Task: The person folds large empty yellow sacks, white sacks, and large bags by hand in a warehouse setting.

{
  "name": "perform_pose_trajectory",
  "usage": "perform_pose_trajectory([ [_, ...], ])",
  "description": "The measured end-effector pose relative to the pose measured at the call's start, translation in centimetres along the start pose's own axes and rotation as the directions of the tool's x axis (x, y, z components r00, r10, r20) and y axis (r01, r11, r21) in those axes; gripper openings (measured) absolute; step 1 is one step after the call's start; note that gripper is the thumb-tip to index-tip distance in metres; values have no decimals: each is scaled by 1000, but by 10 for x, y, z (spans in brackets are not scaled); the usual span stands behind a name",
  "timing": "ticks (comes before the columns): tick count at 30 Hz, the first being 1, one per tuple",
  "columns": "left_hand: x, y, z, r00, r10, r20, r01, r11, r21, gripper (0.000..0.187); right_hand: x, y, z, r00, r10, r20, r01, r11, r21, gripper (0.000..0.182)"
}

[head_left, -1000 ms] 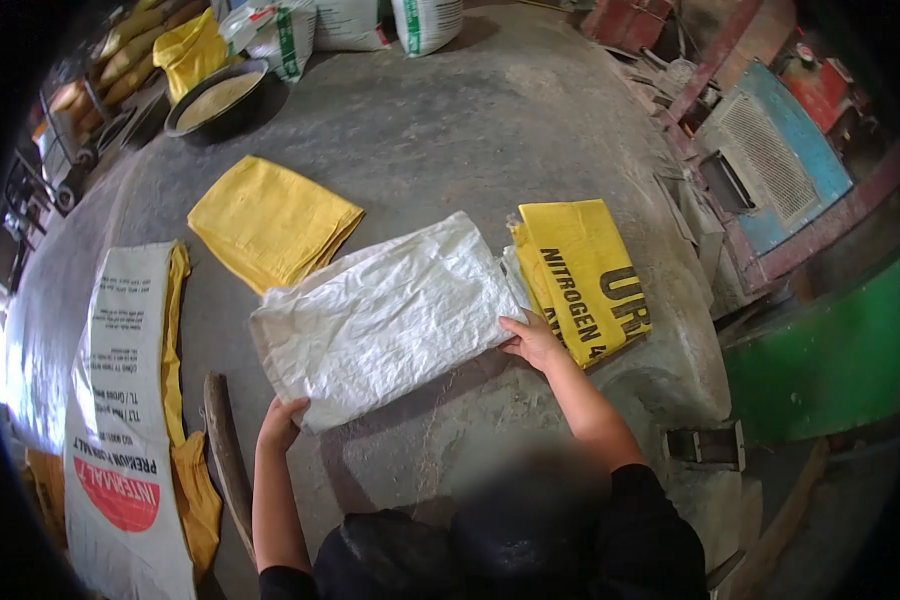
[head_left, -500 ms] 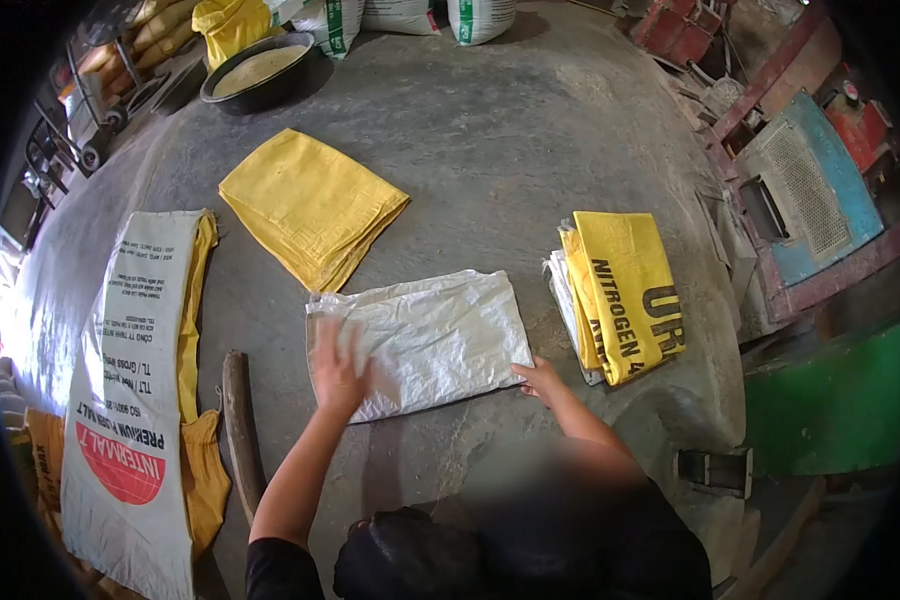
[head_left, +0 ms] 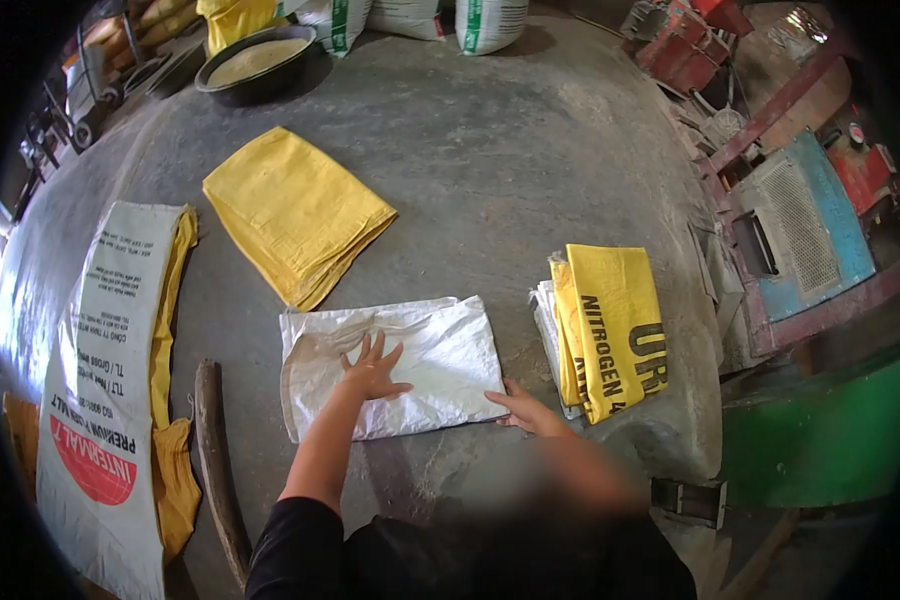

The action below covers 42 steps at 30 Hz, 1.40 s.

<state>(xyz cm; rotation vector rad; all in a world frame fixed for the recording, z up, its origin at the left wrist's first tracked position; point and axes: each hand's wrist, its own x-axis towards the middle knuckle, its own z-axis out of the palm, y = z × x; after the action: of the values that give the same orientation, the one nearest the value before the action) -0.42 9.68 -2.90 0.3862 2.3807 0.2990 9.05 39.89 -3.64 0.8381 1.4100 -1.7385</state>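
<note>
A folded white woven sack (head_left: 440,345) lies flat on the concrete floor in front of me, its surface creased. My left hand (head_left: 372,372) rests on the middle of it, fingers spread and palm down. At the sack's lower right edge, my right hand (head_left: 523,407) grips it with the thumb on top and the other fingers partly hidden below. Just beyond the white sack is a folded yellow sack (head_left: 295,210). To the right sits a stack of folded sacks, topped by a yellow sack with black lettering (head_left: 615,330).
Left of me lie a long grey printed sack (head_left: 110,370) over yellow ones and a wooden stick (head_left: 213,460). A black basin (head_left: 255,70) of grain-like material and filled bags (head_left: 490,25) stand at the back. Blue-and-red machinery (head_left: 800,230) is at right.
My left hand, blurred near the sack's left part before, has moved right and now lies spread on its middle. My right hand stays at the right edge. The whole view has shifted slightly.
</note>
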Motion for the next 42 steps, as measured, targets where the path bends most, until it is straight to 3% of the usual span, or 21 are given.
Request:
perform_pose_trajectory([
  [2, 1, -10, -2, 999, 42, -32, -48, 971, -235, 75, 24, 0, -3, 993, -108, 55, 94, 974, 205, 51],
  [4, 15, -46, 25, 973, 145, -178, -229, 601, -766, 55, 43, -3, -6, 959, -263, 108, 254, 963, 90, 50],
  [5, 1, -39, 29, 966, 79, -247, -242, 611, -753, 48, 40, -3, -2, 959, -273, 79, 261, 957, 128, 50],
  [7, -37, -29, 36, 934, -16, -356, -255, 667, -700, 40, 25, -22, 10, 926, -370, 79, 377, 919, -113, 46],
  [8, -60, -22, 38, 922, -45, -386, -286, 592, -753, 37, 17, -28, 14, 921, -386, 56, 389, 916, -100, 46],
  [10, -98, -19, 44, 962, -185, -200, -172, 157, -972, 29, 4, -36, 23, 816, -577, 21, 552, 768, -325, 45],
  [11, -114, -20, 45, 969, -195, -150, -124, 140, -982, 34, 3, -37, 26, 721, -693, -17, 612, 649, -452, 40],
  [13, -130, -26, 52, 976, -198, -94, -69, 128, -989, 40, -21, -50, 33, 633, -774, 16, 711, 572, -409, 35],
  [15, -133, -38, 52, 946, -63, 319, 321, 32, -946, 61, -59, -65, 37, 555, -831, 46, 779, 500, -378, 32],
  [16, -124, -46, 55, 911, 78, 405, 402, 51, -914, 79, -77, -73, 40, 473, -877, 88, 840, 419, -344, 29],
  [17, -118, -38, 50, 912, 79, 402, 398, 62, -915, 79, -94, -80, 40, 465, -882, 81, 844, 414, -342, 29],
  [19, -101, -14, 31, 910, 122, 396, 412, -148, -899, 85, -126, -88, 32, 373, -927, 50, 879, 335, -340, 25],
  [21, -63, 20, 9, 963, 230, 140, 179, -160, -971, 82, -131, -85, 10, 303, -949, -85, 885, 313, -344, 23],
  [22, -45, 55, -11, 997, 70, 33, 49, -250, -967, 80, -143, -82, -5, 292, -943, -157, 909, 325, -262, 22],
  [23, -22, 76, -30, 986, 153, -69, -36, -211, -977, 79, -157, -79, -21, 287, -931, -226, 928, 329, -175, 21],
  [25, -3, 145, -85, 948, 261, -180, -49, -442, -896, 68, -175, -58, -63, 317, -867, -383, 907, 396, -146, 27],
  [28, 23, 238, -126, 909, 270, -319, -219, -344, -913, 56, -200, -26, -106, 367, -682, -633, 928, 314, 199, 46],
  [31, 21, 322, -130, 939, 240, -245, -216, -140, -966, 49, -206, 7, -134, 413, -583, -700, 911, 271, 311, 52],
  [37, 96, 347, -63, 952, 136, -272, -280, 42, -959, 42, -153, 72, -162, 561, -425, -710, 828, 288, 482, 52],
  [39, 104, 344, -57, 967, 84, -239, -247, 106, -963, 42, -137, 78, -159, 597, -316, -738, 785, 420, 455, 51],
  [42, 106, 346, -60, 963, 89, -255, -260, 40, -965, 41, -125, 74, -154, 540, -344, -769, 817, 434, 380, 52],
])
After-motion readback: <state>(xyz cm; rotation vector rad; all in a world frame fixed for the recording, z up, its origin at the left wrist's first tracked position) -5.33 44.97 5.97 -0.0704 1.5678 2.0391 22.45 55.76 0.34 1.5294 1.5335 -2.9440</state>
